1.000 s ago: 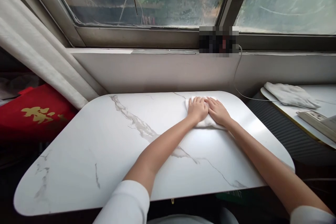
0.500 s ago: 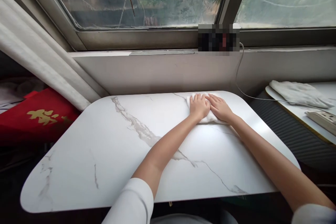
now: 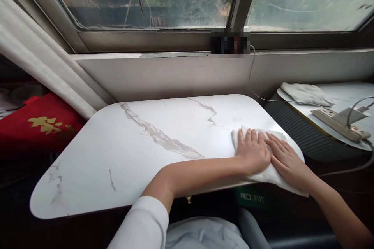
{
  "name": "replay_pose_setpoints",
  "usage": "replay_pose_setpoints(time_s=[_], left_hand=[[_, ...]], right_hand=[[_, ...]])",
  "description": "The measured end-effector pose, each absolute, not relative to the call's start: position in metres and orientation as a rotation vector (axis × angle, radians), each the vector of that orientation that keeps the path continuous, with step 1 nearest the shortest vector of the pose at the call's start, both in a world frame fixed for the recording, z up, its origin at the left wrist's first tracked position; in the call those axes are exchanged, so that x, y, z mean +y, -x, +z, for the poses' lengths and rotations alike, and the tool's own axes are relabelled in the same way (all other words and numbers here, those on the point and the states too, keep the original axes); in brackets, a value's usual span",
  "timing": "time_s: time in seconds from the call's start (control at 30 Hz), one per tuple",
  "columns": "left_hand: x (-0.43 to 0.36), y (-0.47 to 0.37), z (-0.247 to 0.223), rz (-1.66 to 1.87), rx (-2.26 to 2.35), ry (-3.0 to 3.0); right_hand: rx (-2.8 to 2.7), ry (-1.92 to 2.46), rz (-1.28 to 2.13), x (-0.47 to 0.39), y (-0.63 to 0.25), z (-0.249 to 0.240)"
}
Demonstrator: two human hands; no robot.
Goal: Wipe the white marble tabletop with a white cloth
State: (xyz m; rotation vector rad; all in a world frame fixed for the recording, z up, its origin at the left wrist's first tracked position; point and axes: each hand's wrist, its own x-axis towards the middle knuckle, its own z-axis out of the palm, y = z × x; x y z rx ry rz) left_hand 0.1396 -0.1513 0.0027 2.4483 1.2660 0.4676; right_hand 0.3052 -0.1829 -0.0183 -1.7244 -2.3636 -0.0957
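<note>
A white cloth lies spread on the marble-patterned white tabletop, at its right end by the near edge. Part of the cloth hangs past that edge. My left hand presses flat on the cloth with its fingers stretched out. Just to the right, my right hand also lies flat on it, fingers extended and pointing up and left. The two hands touch or nearly touch where they meet. Beneath the palms, the middle of the cloth is hidden.
On a second table at the right are a folded white cloth and a power strip with cables. A thin cable runs down from a blurred object on the windowsill. A curtain and red fabric are at the left.
Both hands have slid the cloth from the table's far edge toward me and to the right, down to the near right edge. The view has shifted slightly right.
</note>
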Motion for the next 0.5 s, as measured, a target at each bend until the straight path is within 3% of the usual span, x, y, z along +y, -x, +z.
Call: replay_pose_setpoints(time_s=[0.23,0.5], left_hand=[[-0.141,-0.148,0.001,0.509,1.193,-2.438],[-0.043,-0.171,-0.003,0.660,1.490,-2.354]], right_hand=[[-2.302,1.871,-0.058,-0.177,-0.311,-0.023],[-2.288,1.706,-0.130,-0.053,-0.312,-0.010]])
